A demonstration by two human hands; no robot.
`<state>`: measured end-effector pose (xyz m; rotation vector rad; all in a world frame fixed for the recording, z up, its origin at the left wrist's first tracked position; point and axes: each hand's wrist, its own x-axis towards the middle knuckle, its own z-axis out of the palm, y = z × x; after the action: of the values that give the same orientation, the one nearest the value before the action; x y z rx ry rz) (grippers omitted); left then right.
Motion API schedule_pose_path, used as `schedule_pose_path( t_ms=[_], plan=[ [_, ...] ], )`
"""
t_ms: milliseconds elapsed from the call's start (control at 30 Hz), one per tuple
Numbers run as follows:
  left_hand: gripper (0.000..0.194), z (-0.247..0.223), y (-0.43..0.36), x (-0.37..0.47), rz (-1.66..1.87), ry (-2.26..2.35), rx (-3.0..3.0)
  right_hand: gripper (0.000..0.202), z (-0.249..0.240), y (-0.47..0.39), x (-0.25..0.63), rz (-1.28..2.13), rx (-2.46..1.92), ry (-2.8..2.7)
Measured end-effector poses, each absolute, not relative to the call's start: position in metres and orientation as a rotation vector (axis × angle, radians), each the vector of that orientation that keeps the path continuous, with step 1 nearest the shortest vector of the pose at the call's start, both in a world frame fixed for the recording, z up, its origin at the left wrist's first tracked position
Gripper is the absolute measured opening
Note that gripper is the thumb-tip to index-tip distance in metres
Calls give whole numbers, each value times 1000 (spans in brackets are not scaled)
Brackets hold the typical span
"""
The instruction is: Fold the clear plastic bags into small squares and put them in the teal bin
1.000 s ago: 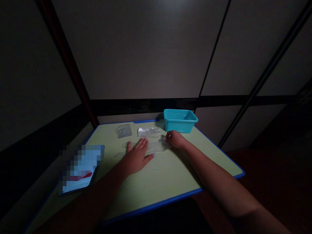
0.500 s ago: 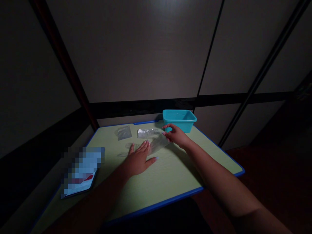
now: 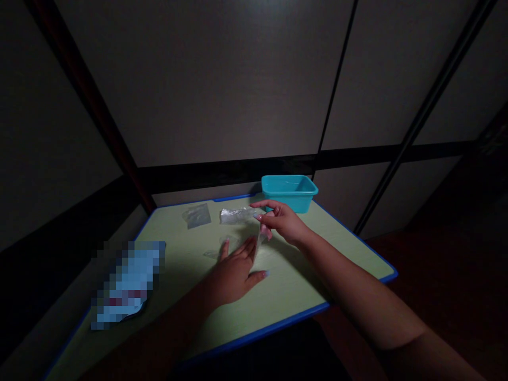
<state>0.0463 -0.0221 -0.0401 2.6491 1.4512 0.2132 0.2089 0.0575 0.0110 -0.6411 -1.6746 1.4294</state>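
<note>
My left hand [image 3: 233,276] lies flat with its fingers spread, pressing a clear plastic bag [image 3: 259,247] onto the table. Part of that bag shows beyond the fingertips, and the rest is hidden under the hand. Thumb and fingers of my right hand [image 3: 283,225] pinch the bag's right end, which stands raised off the tabletop. Behind the hands lies a shiny, crinkled piece of clear plastic [image 3: 233,216]. To its left, another clear plastic bag [image 3: 198,216] rests flat.
A turquoise plastic basket [image 3: 291,202] stands at the table's back right. A blurred, pale blue flat object [image 3: 133,280] lies at the left. The light green table [image 3: 293,280] has a blue edge, with dark-trimmed panels [image 3: 230,106] behind it.
My right hand has lifted the bag's end and brought it leftward, so the sheet now stands steeper. My left hand has shifted slightly right and toward me. The view has turned a little.
</note>
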Motion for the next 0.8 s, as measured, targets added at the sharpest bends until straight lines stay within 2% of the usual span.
schedule_pose_path(
  t_ms=[500, 667, 800],
  plan=[
    [65, -39, -25, 50, 203, 1368, 2704, 30, 8, 57, 208, 1255, -636, -1789],
    [58, -37, -23, 51, 304, 1413, 2665, 29, 6, 57, 205, 1294, -589, -1784],
    [57, -41, -17, 52, 518, 1477, 2557, 26, 3, 57, 204, 1327, -548, -1781]
  ],
)
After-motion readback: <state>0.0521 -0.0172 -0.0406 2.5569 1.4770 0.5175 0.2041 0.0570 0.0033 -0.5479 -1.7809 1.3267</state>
